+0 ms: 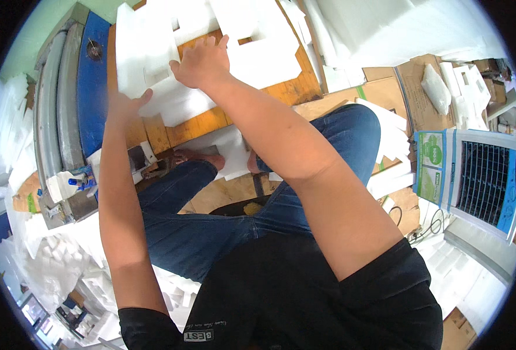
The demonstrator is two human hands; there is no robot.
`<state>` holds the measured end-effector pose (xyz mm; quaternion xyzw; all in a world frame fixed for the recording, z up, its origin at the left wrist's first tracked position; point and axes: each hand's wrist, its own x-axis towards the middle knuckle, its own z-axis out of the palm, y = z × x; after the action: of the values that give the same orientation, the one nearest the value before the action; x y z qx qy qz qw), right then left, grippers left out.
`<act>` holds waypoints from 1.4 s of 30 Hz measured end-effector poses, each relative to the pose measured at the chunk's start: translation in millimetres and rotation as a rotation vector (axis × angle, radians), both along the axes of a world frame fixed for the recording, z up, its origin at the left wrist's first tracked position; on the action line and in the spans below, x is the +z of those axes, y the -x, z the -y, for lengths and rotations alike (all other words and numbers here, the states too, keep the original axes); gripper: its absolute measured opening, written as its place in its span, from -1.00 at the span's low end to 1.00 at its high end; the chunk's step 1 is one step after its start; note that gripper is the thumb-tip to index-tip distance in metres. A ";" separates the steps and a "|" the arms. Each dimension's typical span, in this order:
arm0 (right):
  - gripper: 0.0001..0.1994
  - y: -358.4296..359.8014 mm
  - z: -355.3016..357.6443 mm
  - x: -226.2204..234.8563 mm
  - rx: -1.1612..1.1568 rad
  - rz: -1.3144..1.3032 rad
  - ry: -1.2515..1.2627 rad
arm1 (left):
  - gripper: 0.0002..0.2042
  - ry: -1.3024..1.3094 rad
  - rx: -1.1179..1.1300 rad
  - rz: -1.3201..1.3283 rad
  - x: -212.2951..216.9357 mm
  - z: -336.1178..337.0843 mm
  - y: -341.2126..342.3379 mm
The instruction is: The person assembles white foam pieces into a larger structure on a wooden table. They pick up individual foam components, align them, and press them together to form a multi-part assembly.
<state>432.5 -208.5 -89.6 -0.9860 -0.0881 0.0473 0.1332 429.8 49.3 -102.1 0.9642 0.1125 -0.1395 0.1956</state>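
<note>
White foam sheets (264, 61) with cut-out gaps lie on a wooden table (296, 90) in front of me. My right hand (202, 63) is over the foam with its fingers spread, near a gap where the wood shows through. Whether its palm presses on the foam I cannot tell. At the foam's left edge is my left hand (127, 108), beside the blue side of a machine. Its thumb sticks out toward the foam, but its fingers are smeared by motion.
On the left stands the machine with grey rollers (51, 111) and a blue panel (95, 52). An air cooler (482, 181) is at the right, near cardboard (424, 96). A plastic bag of foam scraps (54, 256) sits at the lower left. My bent knees (351, 125) are close to the table.
</note>
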 end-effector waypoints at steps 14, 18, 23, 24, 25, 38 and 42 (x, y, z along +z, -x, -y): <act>-0.35 -4.6 -7.4 2.1 0.011 -0.080 -0.013 | 0.00 -0.267 -0.083 -0.105 8.8 3.0 -17.5; -0.34 -4.6 -3.9 4.8 0.016 -0.093 0.031 | 0.11 -0.305 -0.106 -0.073 13.8 20.3 -9.7; -0.36 -4.9 -5.8 -0.7 0.018 -0.028 0.052 | 0.09 -0.348 -0.008 -0.186 22.7 38.4 -14.1; -0.36 -5.0 -5.3 0.3 0.022 -0.056 0.071 | 0.09 -0.331 -0.005 -0.214 24.7 42.5 -16.0; -0.36 -5.0 -6.0 4.1 0.026 -0.083 0.088 | 0.10 -0.315 -0.002 -0.241 23.8 44.3 -17.5; -0.34 -12.5 -10.8 -4.7 0.008 -0.065 0.151 | 0.37 -0.268 0.040 -0.119 -14.9 29.2 -26.2; -0.35 -9.1 -11.8 1.3 0.010 -0.094 0.163 | 0.38 -0.209 0.066 -0.140 -20.1 26.8 -28.7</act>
<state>441.7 -196.7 -88.3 -0.9898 -0.0826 0.1013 0.0563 458.5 22.5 -122.2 0.9629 0.1715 -0.1875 0.0904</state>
